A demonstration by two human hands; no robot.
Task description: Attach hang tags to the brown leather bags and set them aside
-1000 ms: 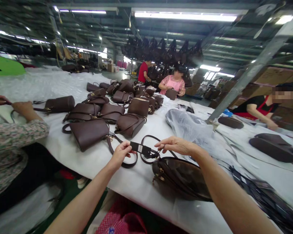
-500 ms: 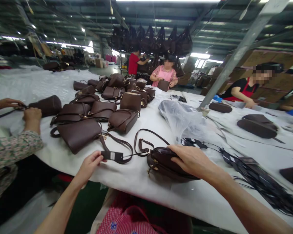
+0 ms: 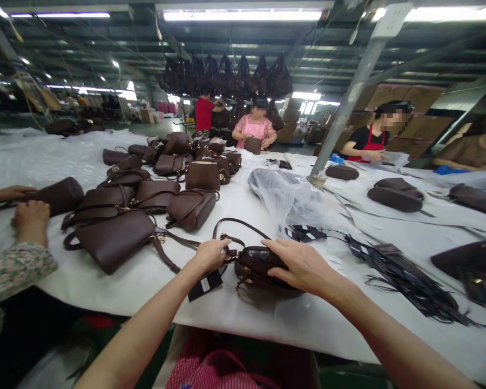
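Brown handbag [image 3: 256,280] lies on the white-topped table [image 3: 235,312] before you, your right hand [image 3: 308,265] laid over it, thumb and fingers spread. Your left hand [image 3: 210,255] has its fingers drawn together at the strap [image 3: 235,219]; exactly what they pinch cannot be told. Below them rests a black tag [image 3: 206,284]. Brown bags [image 3: 156,194] crowd leftward, clear plastic [image 3: 283,186] lies ahead. Beyond, co-workers [image 3: 253,129] face a grey post [image 3: 344,102], strip lights [image 3: 243,15] overhead.

Dozen-plus bags [image 3: 157,194] (tags [image 3: 405,281] uncountable)
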